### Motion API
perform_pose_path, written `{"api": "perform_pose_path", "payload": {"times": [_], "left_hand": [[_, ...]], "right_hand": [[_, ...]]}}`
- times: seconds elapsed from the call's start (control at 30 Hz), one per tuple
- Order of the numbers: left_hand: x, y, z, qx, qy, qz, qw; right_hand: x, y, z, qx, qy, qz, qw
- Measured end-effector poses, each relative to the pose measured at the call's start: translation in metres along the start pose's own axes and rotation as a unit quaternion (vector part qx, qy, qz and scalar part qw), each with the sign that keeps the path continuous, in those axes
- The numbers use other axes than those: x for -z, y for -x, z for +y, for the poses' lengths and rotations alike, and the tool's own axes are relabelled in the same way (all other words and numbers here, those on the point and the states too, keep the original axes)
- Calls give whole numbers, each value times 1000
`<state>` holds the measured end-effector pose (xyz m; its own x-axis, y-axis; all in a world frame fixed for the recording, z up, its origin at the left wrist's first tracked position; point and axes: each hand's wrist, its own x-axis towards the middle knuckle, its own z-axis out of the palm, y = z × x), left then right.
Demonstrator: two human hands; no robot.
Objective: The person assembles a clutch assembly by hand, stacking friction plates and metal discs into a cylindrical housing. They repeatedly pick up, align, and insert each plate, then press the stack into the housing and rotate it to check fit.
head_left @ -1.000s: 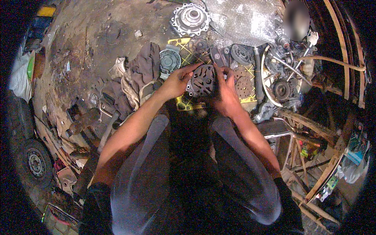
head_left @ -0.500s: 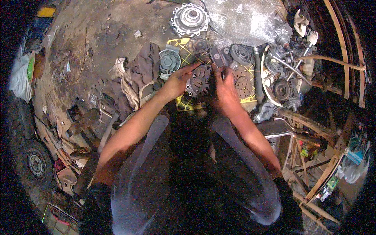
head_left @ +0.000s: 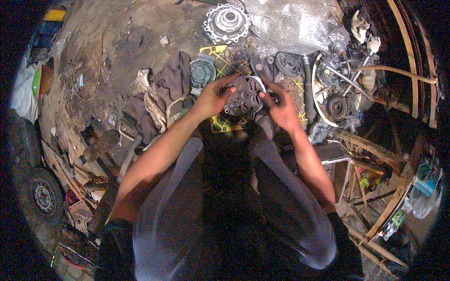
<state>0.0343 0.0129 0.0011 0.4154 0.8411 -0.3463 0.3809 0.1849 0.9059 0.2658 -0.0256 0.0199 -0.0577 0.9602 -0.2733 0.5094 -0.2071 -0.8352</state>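
Head view. A round, dark metal housing (head_left: 243, 95) with slotted openings is held between both hands above the person's knees, over a yellow lattice crate (head_left: 225, 122) on the ground. Its flat circular face is turned up toward the camera, so its axis runs roughly toward the viewer; being round, it shows no clear long axis in plan. A central hub is visible on the face.

The left hand (head_left: 213, 97) grips the housing at its left rim, fingers curled over the upper edge and thumb against the face. The right hand (head_left: 280, 107) closes on the right rim, fingers pressed to the edge. The housing sits directly between the two hands, touching both, slightly nearer the top of the picture than the wrists.

Surroundings: a heap of brown and grey rags (head_left: 164, 93) lies just left of the left hand. A grey ribbed disc (head_left: 202, 73) rests beside the rags, above the left hand. A larger silver toothed hub (head_left: 227, 21) lies farther up, next to a sheet of clear bubble wrap (head_left: 293, 23). A cluster of grey metal castings (head_left: 337, 89) fills the ground right of the right hand.

Packages and labels: a flat yellow rectangular item (head_left: 55, 15) sits at the upper left edge; a blue and green printed pack (head_left: 425, 180) hangs at the far right, among curved wooden slats (head_left: 398, 154). A small wheel (head_left: 43, 196) lies at the lower left.
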Motion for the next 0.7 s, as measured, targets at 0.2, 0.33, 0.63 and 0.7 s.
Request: {"api": "perform_pose_path", "payload": {"times": [0.2, 0.33, 0.63, 0.7], "left_hand": [[1, -4, -10, -10, 48, -15, 999], [2, 1, 2, 0, 39, -7, 999], [-1, -4, -1, -61, 36, -14, 997], [-2, -5, 3, -67, 34, -22, 997]], "right_hand": [[0, 6, 6, -23, -76, -6, 997], [-7, 5, 28, -47, -29, 6, 998], [-5, 3, 30, -20, -23, 30, 999], [-6, 3, 32, -7, -30, 46, 998]]}}
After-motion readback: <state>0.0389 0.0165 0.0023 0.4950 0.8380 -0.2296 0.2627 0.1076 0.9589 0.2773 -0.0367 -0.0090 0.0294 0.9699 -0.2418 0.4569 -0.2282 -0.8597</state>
